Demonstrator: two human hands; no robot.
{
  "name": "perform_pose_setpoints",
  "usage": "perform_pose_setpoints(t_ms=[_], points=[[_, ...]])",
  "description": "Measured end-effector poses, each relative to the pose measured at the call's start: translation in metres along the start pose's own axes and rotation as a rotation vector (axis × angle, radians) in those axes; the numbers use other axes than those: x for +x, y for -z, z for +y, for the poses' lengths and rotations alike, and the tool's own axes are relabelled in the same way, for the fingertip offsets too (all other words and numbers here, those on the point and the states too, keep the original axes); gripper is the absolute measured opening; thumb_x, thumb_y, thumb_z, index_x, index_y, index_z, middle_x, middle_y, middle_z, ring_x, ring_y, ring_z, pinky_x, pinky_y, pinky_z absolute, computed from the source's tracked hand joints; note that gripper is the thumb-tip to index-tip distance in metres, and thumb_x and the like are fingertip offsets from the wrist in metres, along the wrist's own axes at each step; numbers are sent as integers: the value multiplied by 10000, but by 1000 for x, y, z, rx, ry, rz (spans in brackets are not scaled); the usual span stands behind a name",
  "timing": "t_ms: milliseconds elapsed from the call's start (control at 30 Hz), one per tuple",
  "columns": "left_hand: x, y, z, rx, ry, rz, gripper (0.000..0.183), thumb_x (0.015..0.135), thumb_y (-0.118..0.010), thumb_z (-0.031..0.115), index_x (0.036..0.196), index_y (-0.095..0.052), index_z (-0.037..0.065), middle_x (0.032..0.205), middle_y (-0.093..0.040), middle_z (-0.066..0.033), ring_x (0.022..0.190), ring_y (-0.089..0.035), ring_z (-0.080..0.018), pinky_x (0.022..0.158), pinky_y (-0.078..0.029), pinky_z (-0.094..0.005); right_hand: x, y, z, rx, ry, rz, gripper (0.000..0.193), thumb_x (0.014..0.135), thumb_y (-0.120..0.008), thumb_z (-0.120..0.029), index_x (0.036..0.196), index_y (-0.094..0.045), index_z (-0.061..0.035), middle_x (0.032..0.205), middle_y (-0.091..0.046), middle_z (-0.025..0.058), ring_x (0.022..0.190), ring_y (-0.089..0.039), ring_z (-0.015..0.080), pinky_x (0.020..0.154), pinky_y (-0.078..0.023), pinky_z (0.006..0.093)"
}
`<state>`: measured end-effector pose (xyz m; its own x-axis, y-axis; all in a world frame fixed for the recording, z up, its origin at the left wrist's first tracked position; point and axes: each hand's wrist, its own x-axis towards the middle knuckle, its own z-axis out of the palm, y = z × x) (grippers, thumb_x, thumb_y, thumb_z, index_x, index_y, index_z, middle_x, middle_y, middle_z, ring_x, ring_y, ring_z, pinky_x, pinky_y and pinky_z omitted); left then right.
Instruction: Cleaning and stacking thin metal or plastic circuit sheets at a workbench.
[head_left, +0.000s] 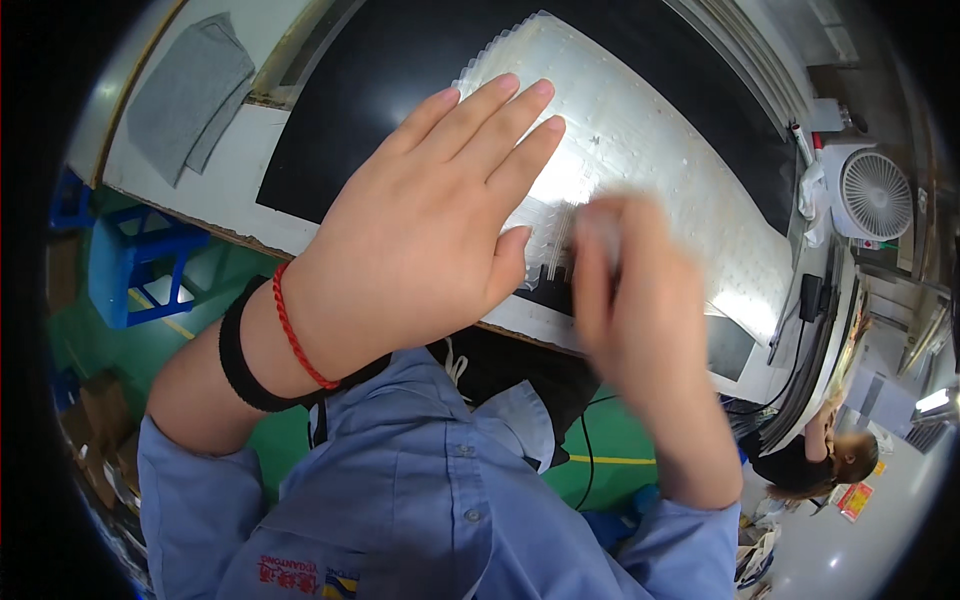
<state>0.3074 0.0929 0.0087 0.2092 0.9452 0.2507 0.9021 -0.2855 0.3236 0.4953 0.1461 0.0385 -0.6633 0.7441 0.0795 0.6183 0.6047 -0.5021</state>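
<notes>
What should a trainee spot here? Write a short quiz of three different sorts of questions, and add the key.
1. True or false: the left hand is open, its fingers stretched out over the shiny sheeting.
2. Pick one. What is worn beside the black band?
A. a watch
B. a red cord
C. a glove
3. Fill the gap: one hand shows blurred, with its fingers curled, and it is the ____ hand.

Key:
1. True.
2. B, the red cord.
3. Right: the right hand is the blurred one.
</notes>
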Motion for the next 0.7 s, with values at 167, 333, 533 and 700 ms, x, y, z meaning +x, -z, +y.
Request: perform_pose_setpoints(t_ms=[167,333,533,700], points=[[1,-4,-1,-31,3,3,663,838,-607,136,1464,-439,-4,1557,-397,-195,1447,-371,-372,1183,-302,-502,-17,19,-4,38,44,-8,199,899,-653,-17,1084,-584,3,806,-644,231,680,-663,414,615,-517,484],[2,-3,-1,-10,4,-4,672,836,-608,137,1469,-431,-1,1556,-399,-192,1445,-373,-372,1184,-300,-502,-4,-7,4,-74,37,77,225,921,-645,-70,1129,-587,-6,805,-656,217,674,-664,404,605,-531,477],[-1,-5,0,-14,5,1,672,834,-610,138,1467,-434,0,1557,-399,-189,1445,-372,-369,1184,-301,-499,13,26,0,-66,-69,69,141,916,-626,-26,1055,-615,-4,787,-664,205,662,-682,385,609,-533,462],[1,-2,-1,1,7,0,677,826,-614,137,1465,-437,-1,1556,-399,-190,1440,-377,-373,1183,-302,-501,-9,6,2,8,1,-22,153,917,-640,-38,1060,-590,-16,739,-643,215,648,-669,389,585,-523,463]])
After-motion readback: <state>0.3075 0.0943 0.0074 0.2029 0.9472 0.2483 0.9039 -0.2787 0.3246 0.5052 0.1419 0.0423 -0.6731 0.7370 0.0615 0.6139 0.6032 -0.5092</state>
